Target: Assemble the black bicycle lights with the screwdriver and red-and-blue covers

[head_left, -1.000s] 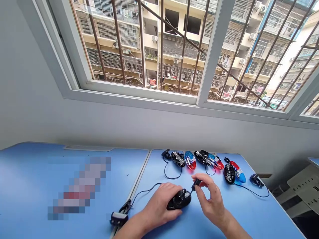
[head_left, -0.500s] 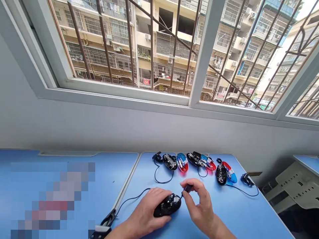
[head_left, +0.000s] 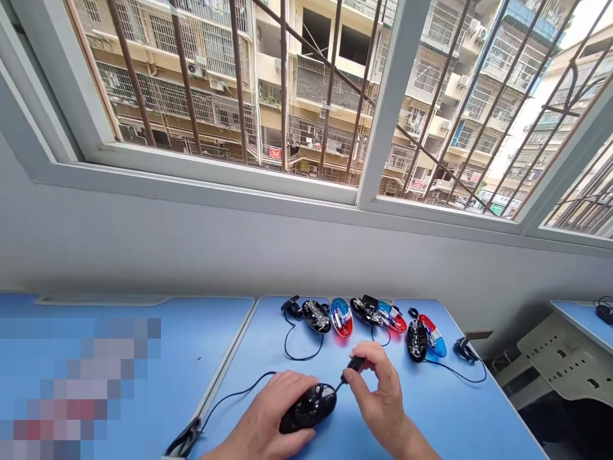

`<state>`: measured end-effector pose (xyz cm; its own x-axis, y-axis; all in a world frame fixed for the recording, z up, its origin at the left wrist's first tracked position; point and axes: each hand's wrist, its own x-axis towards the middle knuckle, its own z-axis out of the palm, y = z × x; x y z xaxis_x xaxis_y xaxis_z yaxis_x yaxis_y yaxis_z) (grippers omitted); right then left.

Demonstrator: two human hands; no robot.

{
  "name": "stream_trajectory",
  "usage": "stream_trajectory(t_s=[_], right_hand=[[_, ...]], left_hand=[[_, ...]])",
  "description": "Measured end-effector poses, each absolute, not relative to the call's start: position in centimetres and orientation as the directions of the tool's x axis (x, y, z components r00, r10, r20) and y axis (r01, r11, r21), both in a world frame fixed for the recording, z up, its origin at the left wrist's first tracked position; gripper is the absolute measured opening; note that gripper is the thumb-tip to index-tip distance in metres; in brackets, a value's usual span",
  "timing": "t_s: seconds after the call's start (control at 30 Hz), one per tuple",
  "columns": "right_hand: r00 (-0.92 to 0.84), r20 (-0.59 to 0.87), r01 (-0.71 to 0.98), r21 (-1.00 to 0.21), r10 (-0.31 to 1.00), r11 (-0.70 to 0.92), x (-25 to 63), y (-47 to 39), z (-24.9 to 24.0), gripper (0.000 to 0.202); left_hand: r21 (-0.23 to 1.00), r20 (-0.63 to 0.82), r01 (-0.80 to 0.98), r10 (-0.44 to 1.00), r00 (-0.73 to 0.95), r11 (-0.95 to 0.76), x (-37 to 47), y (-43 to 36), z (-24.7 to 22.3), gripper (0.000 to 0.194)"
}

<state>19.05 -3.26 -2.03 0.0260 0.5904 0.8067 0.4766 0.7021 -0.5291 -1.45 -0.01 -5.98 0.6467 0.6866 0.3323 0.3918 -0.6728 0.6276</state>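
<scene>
My left hand (head_left: 272, 409) is wrapped around a glossy black, mouse-shaped oval device (head_left: 316, 404) on the blue table. A short dark cord (head_left: 339, 386) runs from the device's right end to a small black plug (head_left: 355, 363). Thumb and fingers of my right hand (head_left: 383, 396) pinch that plug, just above the tabletop. Behind my left hand, a thin black cable (head_left: 239, 394) curves down to a black item (head_left: 184, 439) at the lower left; what that item is, I cannot make out.
Along the wall lie black oval shells (head_left: 317, 316) with silvery insides, red-and-blue oval pieces (head_left: 341, 317) and coiled cables (head_left: 463, 349). A seam (head_left: 230, 354) divides the blue tabletops. Behind is a barred window (head_left: 239, 83). Another desk (head_left: 569, 326) stands at right.
The view has shifted slightly, moving everything a little to the left. My right hand has tilted the plug, and the cord between plug and device shows more clearly. Both hands keep their holds.
</scene>
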Motion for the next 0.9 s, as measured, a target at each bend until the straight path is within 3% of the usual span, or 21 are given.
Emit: stream_trajectory(t_s=[0.13,0.3,0.63,0.9], right_hand=[[0.041,0.773,0.448,-0.580,0.633,0.680,19.1,-3.6,-1.9,0.028],[-0.053,0.765,0.451,-0.555,0.642,0.699,19.3,-4.2,-1.6,0.032],[0.004,0.777,0.443,-0.566,0.630,0.695,19.7,-3.7,-2.4,0.021],[-0.054,0.772,0.444,-0.550,0.633,0.708,19.5,-4.2,-1.5,0.033]], left_hand=[[0.636,0.290,0.417,0.703,0.650,-0.649,-1.3,-0.3,-5.0,0.046],[0.638,0.279,0.422,0.704,0.653,-0.644,-1.1,-0.5,-4.4,0.046],[0.643,0.323,0.393,0.699,0.639,-0.657,-1.1,-0.5,-5.7,0.047],[0.639,0.319,0.399,0.699,0.640,-0.658,-1.0,-0.4,-5.7,0.046]])
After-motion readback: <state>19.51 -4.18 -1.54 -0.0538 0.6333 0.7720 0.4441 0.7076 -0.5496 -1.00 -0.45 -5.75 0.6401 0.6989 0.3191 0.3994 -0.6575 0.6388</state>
